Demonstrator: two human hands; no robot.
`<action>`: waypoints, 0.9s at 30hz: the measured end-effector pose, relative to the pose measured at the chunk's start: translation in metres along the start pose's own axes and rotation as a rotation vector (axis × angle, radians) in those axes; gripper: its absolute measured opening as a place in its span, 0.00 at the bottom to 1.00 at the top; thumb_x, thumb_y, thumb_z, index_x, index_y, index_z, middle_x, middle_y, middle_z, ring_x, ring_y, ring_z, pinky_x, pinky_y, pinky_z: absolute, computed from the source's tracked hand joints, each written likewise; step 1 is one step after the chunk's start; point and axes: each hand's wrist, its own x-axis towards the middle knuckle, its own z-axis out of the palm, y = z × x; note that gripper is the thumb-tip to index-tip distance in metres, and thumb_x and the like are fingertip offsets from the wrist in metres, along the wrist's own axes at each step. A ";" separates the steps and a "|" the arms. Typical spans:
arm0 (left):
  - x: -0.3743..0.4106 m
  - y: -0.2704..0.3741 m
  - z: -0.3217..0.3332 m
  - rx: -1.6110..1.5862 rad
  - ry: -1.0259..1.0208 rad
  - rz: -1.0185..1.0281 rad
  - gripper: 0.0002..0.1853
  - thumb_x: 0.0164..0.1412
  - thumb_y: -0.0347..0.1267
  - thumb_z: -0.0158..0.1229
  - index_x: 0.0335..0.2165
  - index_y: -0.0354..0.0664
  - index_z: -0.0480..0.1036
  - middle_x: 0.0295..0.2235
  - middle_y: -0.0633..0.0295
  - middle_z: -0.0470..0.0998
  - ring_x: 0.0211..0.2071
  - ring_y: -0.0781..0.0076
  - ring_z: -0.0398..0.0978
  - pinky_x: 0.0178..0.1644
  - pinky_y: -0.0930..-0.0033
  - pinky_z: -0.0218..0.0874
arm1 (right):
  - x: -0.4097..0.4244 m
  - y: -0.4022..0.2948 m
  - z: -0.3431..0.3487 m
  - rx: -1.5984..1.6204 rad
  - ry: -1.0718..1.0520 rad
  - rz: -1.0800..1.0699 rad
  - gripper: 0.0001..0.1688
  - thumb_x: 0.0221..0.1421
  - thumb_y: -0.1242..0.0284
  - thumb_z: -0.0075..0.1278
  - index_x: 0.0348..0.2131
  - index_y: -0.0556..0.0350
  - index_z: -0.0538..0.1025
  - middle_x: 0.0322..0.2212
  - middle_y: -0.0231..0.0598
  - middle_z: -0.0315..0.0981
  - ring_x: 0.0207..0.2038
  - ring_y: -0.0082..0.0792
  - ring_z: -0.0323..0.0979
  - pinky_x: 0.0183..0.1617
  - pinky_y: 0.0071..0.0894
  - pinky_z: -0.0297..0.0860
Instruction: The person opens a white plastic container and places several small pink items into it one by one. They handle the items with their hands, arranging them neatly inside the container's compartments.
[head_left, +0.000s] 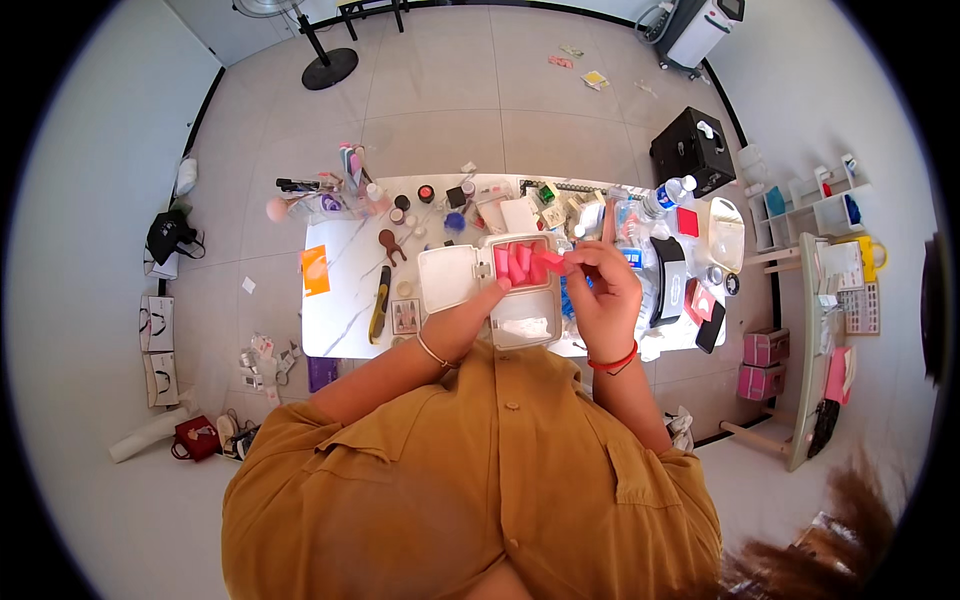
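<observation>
A white hinged plastic box (447, 280) is in front of my chest, its lid swung out to the left. My left hand (461, 319) grips the box from the near left, thumb over the edge of the upper compartment; its other fingers are hidden underneath. Several soft pink pieces (517, 265) fill that compartment. The lower compartment contains something whitish and translucent (525, 327). Between thumb and fingertips, my right hand (606, 294) pinches a pink strip (553, 262) at the compartment's right edge. Whether the strip still touches the other pieces is hard to see.
Beneath is a marble-patterned white table (341, 330). On its left are a yellow-black utility knife (380, 304) and an orange packet (315, 271). Small jars and packets crowd the back. A water bottle (667, 196), a black-and-white curved case (667, 281) and a phone (709, 328) are at right.
</observation>
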 end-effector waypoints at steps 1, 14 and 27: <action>0.001 -0.001 0.000 -0.009 -0.003 0.001 0.20 0.67 0.37 0.54 0.53 0.39 0.70 0.47 0.65 0.76 0.46 0.76 0.72 0.51 0.72 0.63 | 0.000 -0.001 -0.001 -0.007 0.007 0.003 0.09 0.50 0.89 0.53 0.34 0.64 0.76 0.33 0.41 0.75 0.29 0.26 0.72 0.30 0.21 0.68; 0.002 -0.007 -0.001 -0.014 -0.039 -0.025 0.23 0.68 0.41 0.52 0.54 0.38 0.69 0.51 0.62 0.73 0.50 0.74 0.70 0.55 0.70 0.61 | 0.012 -0.017 -0.022 -0.060 -0.136 0.093 0.09 0.51 0.89 0.48 0.32 0.65 0.78 0.29 0.40 0.74 0.25 0.26 0.71 0.28 0.20 0.66; -0.004 -0.004 0.002 0.052 -0.047 -0.030 0.18 0.66 0.39 0.54 0.49 0.39 0.73 0.44 0.62 0.77 0.44 0.74 0.75 0.49 0.69 0.66 | 0.022 -0.023 -0.002 -0.198 -0.183 0.327 0.11 0.49 0.77 0.58 0.34 0.65 0.76 0.24 0.42 0.73 0.21 0.32 0.73 0.25 0.30 0.68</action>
